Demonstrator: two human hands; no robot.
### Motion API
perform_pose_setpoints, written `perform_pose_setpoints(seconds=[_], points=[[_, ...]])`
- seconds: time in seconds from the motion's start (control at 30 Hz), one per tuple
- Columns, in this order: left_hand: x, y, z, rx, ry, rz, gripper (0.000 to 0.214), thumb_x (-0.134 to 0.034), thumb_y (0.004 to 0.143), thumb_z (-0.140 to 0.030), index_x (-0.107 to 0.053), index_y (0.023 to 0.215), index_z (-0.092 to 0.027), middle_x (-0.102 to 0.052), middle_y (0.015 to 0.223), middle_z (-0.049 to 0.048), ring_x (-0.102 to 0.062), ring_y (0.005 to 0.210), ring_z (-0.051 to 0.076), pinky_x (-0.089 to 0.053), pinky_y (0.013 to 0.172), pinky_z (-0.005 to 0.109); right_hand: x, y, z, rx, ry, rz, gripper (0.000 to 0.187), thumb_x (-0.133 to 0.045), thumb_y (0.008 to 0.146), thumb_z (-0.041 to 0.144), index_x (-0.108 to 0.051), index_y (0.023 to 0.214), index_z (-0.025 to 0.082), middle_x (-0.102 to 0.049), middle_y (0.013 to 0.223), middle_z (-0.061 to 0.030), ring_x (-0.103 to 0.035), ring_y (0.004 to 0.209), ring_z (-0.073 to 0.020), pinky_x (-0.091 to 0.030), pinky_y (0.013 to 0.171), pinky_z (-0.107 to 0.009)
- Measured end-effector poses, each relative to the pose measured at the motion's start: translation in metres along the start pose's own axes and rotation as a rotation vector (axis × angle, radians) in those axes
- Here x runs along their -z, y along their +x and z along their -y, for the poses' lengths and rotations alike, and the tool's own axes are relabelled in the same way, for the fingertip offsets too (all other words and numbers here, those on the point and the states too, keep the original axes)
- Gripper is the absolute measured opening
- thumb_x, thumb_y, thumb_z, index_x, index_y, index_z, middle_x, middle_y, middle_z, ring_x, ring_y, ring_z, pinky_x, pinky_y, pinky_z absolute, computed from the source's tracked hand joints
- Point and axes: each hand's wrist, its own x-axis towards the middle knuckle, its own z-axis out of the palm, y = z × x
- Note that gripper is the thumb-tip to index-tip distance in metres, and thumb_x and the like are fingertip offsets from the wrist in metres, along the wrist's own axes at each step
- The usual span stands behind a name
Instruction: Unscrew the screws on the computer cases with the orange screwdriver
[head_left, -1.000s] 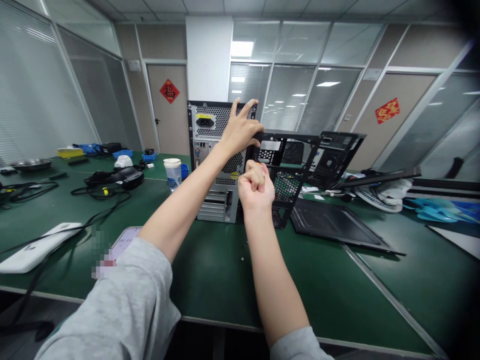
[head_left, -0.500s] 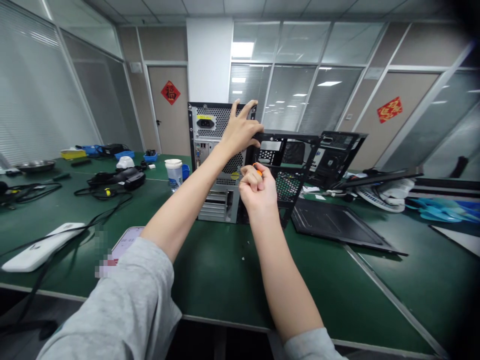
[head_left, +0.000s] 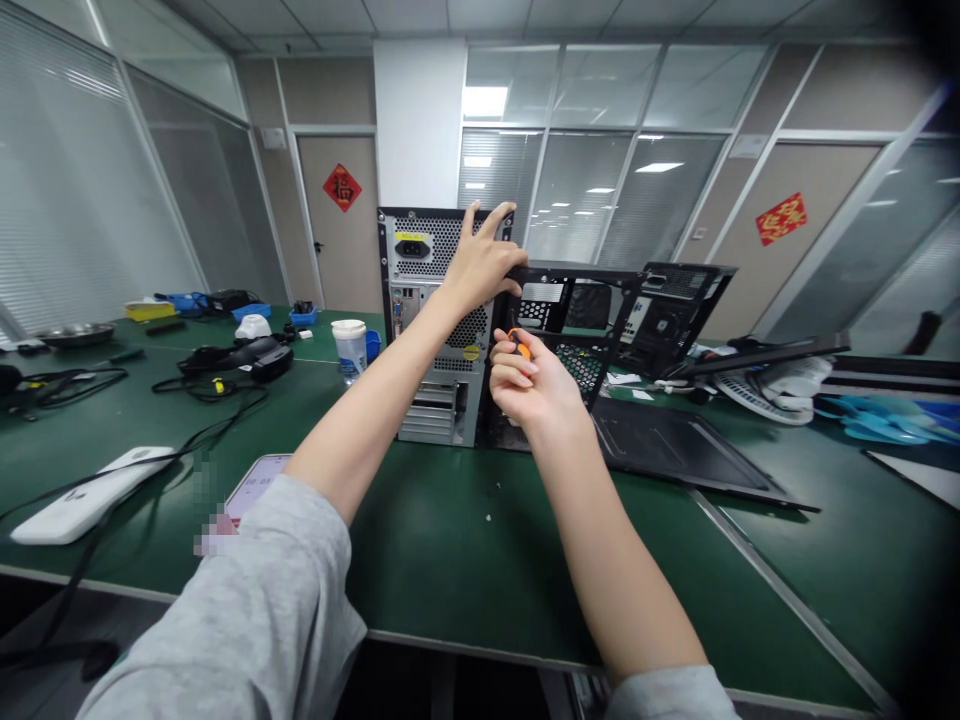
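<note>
A computer case (head_left: 427,330) stands upright on the green table, its back with the power socket and ports towards me. My left hand (head_left: 484,265) grips the upper right edge of this case, two fingers stretched up to the top corner and the others bent over the side. Just below it, my right hand (head_left: 525,375) is closed around the orange-and-black handle of a screwdriver (head_left: 523,349). Its dark shaft points up and away towards the case's right edge; the tip cannot be made out. Right of the case extends a black open frame (head_left: 585,270) with perforated metal.
A flat black panel (head_left: 690,450) lies to the right, with another black computer case (head_left: 667,310) behind it. A cup (head_left: 349,350) stands left of the near case. Further left are cables, a phone (head_left: 255,480) and a white elongated device (head_left: 90,495).
My right hand has turned at the wrist and shifted slightly right, showing more of the orange handle. My left hand stays on the case edge.
</note>
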Motion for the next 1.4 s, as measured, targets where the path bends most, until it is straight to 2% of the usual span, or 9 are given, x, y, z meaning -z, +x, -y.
perform_pose_setpoints(seconds=[0.2,0.37,0.73,0.93,1.03,1.2,1.4], points=[[0.001,0.0,0.0,0.003,-0.003,0.003,0.02,-0.061,0.081,-0.034,-0.071,0.096,-0.026,-0.066,0.118,0.0074,-0.029,0.138,0.031,-0.012,0.115,0.058,-0.002,-0.006,0.003,0.039,-0.078,-0.057,0.032,-0.026,0.099,0.023,-0.044,0.074,0.016,-0.032,0.042,0.0129,-0.02,0.023,-0.0008,-0.014,0.024,-0.012],[0.003,0.0,-0.002,0.0,0.009,0.004,0.019,-0.059,0.082,-0.032,-0.071,0.096,-0.026,-0.069,0.109,0.0076,-0.029,0.138,0.031,-0.012,0.115,0.058,-0.005,-0.007,0.004,0.076,-0.078,-0.085,0.033,-0.026,0.098,0.021,-0.044,0.071,0.016,-0.031,0.041,0.0131,-0.019,0.022,-0.0005,-0.014,0.024,-0.012],[0.004,-0.001,-0.003,0.001,0.027,0.011,0.019,-0.059,0.082,-0.03,-0.07,0.096,-0.025,-0.07,0.103,0.0073,-0.029,0.138,0.032,-0.009,0.114,0.061,-0.006,0.001,-0.003,0.122,0.03,-0.028,0.034,-0.023,0.099,0.022,-0.04,0.069,0.018,-0.031,0.039,0.0132,-0.019,0.021,-0.0009,-0.015,0.024,-0.013],[-0.001,-0.001,0.0,-0.013,0.001,-0.008,0.021,-0.061,0.081,-0.035,-0.071,0.097,-0.026,-0.066,0.115,0.0068,-0.028,0.138,0.031,-0.008,0.115,0.058,-0.007,0.004,-0.008,0.173,0.093,0.015,0.036,-0.019,0.099,0.021,-0.039,0.07,0.019,-0.03,0.038,0.0136,-0.018,0.022,-0.0016,-0.015,0.025,-0.013],[0.0,-0.001,0.0,-0.017,0.005,-0.011,0.02,-0.06,0.082,-0.035,-0.07,0.096,-0.026,-0.067,0.114,0.0063,-0.029,0.138,0.03,-0.008,0.115,0.058,-0.006,0.006,-0.009,0.205,0.122,0.055,0.036,-0.017,0.099,0.02,-0.038,0.07,0.02,-0.031,0.038,0.0136,-0.018,0.022,-0.0018,-0.015,0.026,-0.013],[0.002,0.0,-0.002,-0.02,0.029,-0.002,0.019,-0.059,0.082,-0.029,-0.07,0.097,-0.027,-0.071,0.104,0.0069,-0.03,0.137,0.032,-0.01,0.113,0.063,-0.001,0.009,-0.01,0.243,0.153,0.112,0.037,-0.016,0.1,0.02,-0.038,0.07,0.02,-0.032,0.038,0.0135,-0.019,0.023,-0.0019,-0.016,0.027,-0.014],[0.001,0.0,-0.001,-0.031,0.038,-0.023,0.018,-0.058,0.083,-0.031,-0.07,0.096,-0.027,-0.07,0.105,0.0068,-0.032,0.137,0.032,-0.013,0.113,0.062,0.008,0.018,-0.011,0.289,0.175,0.182,0.034,-0.017,0.098,0.017,-0.038,0.072,0.02,-0.034,0.04,0.0129,-0.02,0.024,-0.003,-0.016,0.028,-0.016]])
